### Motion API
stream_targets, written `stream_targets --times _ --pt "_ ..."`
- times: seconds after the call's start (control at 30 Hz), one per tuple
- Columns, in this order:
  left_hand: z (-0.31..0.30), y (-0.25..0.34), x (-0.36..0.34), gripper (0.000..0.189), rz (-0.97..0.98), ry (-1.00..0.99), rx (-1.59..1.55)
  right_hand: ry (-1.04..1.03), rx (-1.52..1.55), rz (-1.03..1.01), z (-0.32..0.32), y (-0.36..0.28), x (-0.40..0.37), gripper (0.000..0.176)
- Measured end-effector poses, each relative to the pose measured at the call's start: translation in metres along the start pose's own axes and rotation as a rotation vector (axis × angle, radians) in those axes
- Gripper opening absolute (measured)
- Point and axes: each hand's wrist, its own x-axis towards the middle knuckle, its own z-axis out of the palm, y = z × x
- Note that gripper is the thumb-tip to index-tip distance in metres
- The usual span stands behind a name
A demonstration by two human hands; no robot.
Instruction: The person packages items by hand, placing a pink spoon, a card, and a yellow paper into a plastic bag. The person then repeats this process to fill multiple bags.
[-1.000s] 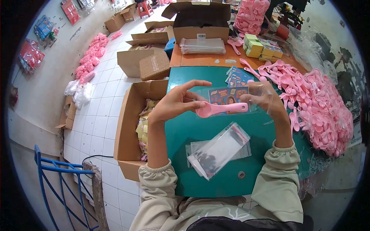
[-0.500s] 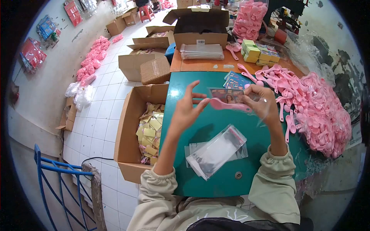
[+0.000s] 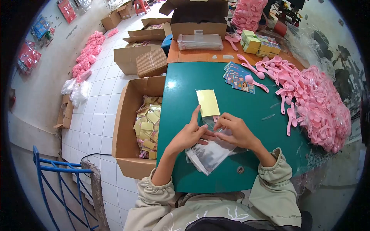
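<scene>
A clear bag with a yellow card (image 3: pixel 208 103) in it lies on the green table (image 3: pixel 181 88), yellow side up, with a bit of pink at its lower end. My right hand (image 3: pixel 235 131) is closed at the bag's lower end, thumb and fingers pinched on its clear plastic. Beside it, my left hand (image 3: pixel 189 134) has its index finger stretched along the bag's left edge and its other fingers spread near the right fingertips. Beneath both hands lies a stack of clear bags (image 3: pixel 210 156). Blue cards (image 3: pixel 235 77) with a pink spoon (image 3: pixel 256 83) on them lie further back.
A heap of pink spoons (image 3: pixel 320 104) covers the table's right side. On the left stands an open carton (image 3: pixel 129 115) holding yellow-carded packs. Behind are yellow card stacks (image 3: pixel 252 42), more clear bags (image 3: pixel 200 42) and an open box (image 3: pixel 198 29). A blue railing (image 3: pixel 61 169) stands lower left.
Both hands have come down and nearer with the bag, which now lies yellow side up on the table. A spoon now rests on the blue cards. The view has shifted slightly.
</scene>
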Motion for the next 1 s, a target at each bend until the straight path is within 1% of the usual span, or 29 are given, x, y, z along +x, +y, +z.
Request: stream_targets --times 0.13,0.23,0.33,0.43,0.5,0.53,0.6,0.63,0.7,0.8,0.83,0.9,0.97,1.0 --pt "-0.003 0.001 -0.004 0.065 -0.044 -0.058 0.033 -0.052 0.074 -0.031 0.008 0.000 0.000 0.019" --pt "-0.004 0.001 -0.006 0.066 -0.044 -0.071 0.024 -0.057 0.027 -0.042 0.008 -0.002 0.000 0.019" --pt "-0.004 -0.002 -0.005 0.067 -0.016 -0.069 -0.043 0.017 -0.165 -0.138 0.015 -0.006 -0.001 0.020" --pt "0.001 -0.008 0.001 0.070 0.060 -0.001 -0.177 0.108 -0.653 -0.310 0.021 -0.019 -0.002 0.013" --pt "0.007 -0.006 0.003 0.072 0.109 0.054 -0.286 0.107 -0.720 -0.337 0.025 -0.020 -0.004 0.012" --pt "0.007 -0.010 0.006 0.072 0.118 0.056 -0.209 0.107 -0.753 -0.350 0.027 -0.020 -0.004 0.011" --pt "0.004 -0.021 0.012 0.072 0.137 0.062 -0.053 0.163 -0.684 -0.361 0.030 -0.019 -0.003 0.012" --pt "0.003 -0.024 0.014 0.071 0.156 0.069 -0.055 0.189 -0.647 -0.369 0.031 -0.019 -0.002 0.012" --pt "0.003 -0.027 0.016 0.070 0.194 0.088 -0.062 0.142 -0.528 -0.330 0.027 -0.023 -0.001 0.014" --pt "0.002 -0.024 0.017 0.066 0.154 0.139 -0.069 0.037 -0.271 -0.293 0.002 -0.031 -0.004 0.016" --pt "0.002 -0.018 0.014 0.063 0.132 0.122 -0.117 -0.004 -0.174 -0.286 -0.013 -0.033 -0.005 0.017" --pt "-0.001 -0.001 0.005 0.058 0.094 0.091 -0.209 -0.172 0.173 -0.103 -0.057 -0.030 -0.012 0.015" --pt "-0.007 0.003 0.002 0.052 0.064 -0.003 -0.175 -0.111 0.271 -0.039 -0.113 -0.004 -0.027 0.013" --pt "-0.008 0.004 0.002 0.050 0.048 -0.051 -0.160 0.030 0.437 0.132 -0.141 0.004 -0.030 0.009"
